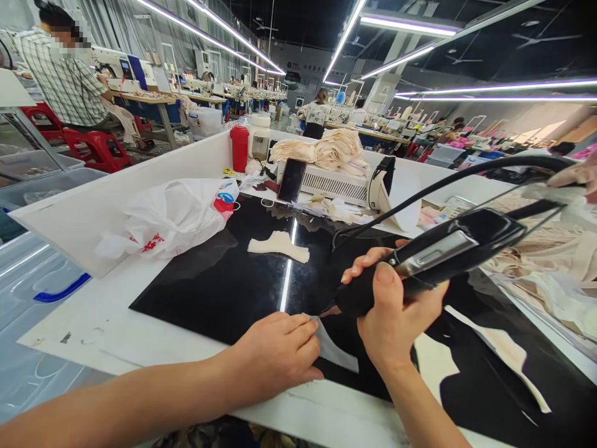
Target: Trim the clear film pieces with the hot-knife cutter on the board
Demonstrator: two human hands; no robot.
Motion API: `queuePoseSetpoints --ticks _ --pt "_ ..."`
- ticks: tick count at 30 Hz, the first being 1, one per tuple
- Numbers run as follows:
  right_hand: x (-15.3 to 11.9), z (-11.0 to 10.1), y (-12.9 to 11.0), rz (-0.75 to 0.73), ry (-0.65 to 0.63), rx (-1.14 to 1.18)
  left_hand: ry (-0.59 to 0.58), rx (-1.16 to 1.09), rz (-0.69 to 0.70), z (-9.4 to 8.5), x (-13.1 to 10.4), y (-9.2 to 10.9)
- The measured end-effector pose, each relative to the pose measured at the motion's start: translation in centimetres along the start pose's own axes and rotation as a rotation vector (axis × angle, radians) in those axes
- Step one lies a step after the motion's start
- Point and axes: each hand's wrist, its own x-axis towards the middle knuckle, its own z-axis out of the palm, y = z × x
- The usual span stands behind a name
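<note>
My right hand [401,311] is wrapped round a black handheld tool [429,255], whose cable arches up to the right. At the front middle of the glossy black mat [200,292], my left hand [280,351] has its fingers pressed together on a thin greyish-white piece [336,351]. The tool's rounded black end is just right of those fingertips. Farther back on the mat lies a cream fabric piece [278,246]. Another cream piece [435,364] sits partly behind my right wrist, and a narrow curved one [508,351] is at the right.
A white plastic bag [172,214] lies at the left. Behind the mat are a phone [291,180], a red cup [239,149], a jar [259,137] and stacked cream fabric [326,150] on a white box. Fabric piles fill the right side. Other people sit beyond the white partition.
</note>
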Motion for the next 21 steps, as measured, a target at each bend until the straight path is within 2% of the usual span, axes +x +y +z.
queuePoseSetpoints --ticks 8,21 --pt "0.17 0.48 -0.08 0.014 0.011 0.010 -0.012 -0.002 -0.002 -0.02 -0.02 -0.08" --pt "0.07 0.14 0.05 0.023 0.033 0.020 0.032 -0.001 -0.014 0.02 0.02 0.05"
